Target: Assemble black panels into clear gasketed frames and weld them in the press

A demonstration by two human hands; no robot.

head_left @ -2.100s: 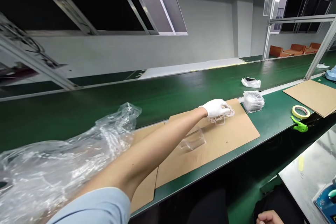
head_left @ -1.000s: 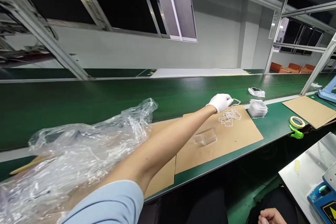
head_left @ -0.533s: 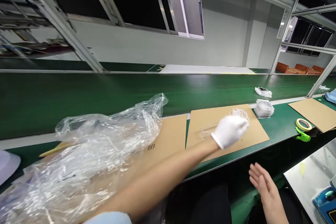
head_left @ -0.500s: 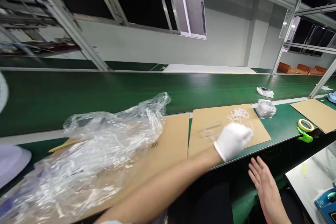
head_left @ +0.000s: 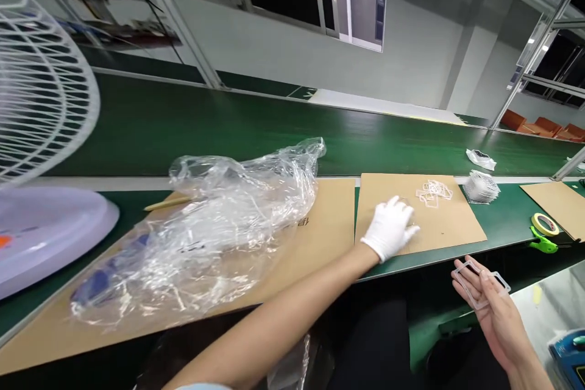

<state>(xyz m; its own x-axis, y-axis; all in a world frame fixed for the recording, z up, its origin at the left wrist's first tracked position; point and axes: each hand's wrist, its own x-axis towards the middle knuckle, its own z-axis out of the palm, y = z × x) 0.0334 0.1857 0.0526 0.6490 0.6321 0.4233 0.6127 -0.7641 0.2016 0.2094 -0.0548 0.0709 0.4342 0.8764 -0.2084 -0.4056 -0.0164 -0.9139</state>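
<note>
My left hand (head_left: 390,228), in a white glove, reaches over the middle cardboard sheet (head_left: 441,236) with its fingers apart and pointing down. A faint clear edge shows by its fingertips; whether they touch it I cannot tell. My bare right hand (head_left: 496,317) is palm up in front of the bench edge. It holds a thin clear plastic frame (head_left: 473,295) with rectangular openings, the thumb lying over it. Beyond my left hand, a small pile of white strip-like outlines (head_left: 434,191) lies on the same cardboard.
A crumpled clear plastic bag (head_left: 228,231) covers the left cardboard. A fan (head_left: 41,85) stands far left. To the right are a stack of clear pieces (head_left: 481,187), yellow tape (head_left: 545,224) and a green clamp-like tool (head_left: 543,244). A green conveyor belt (head_left: 365,146) runs behind.
The clear frame is now in my right hand, which was bare and flat before. My left hand has drawn back leftward across the cardboard and its fingers have spread. The view has turned left.
</note>
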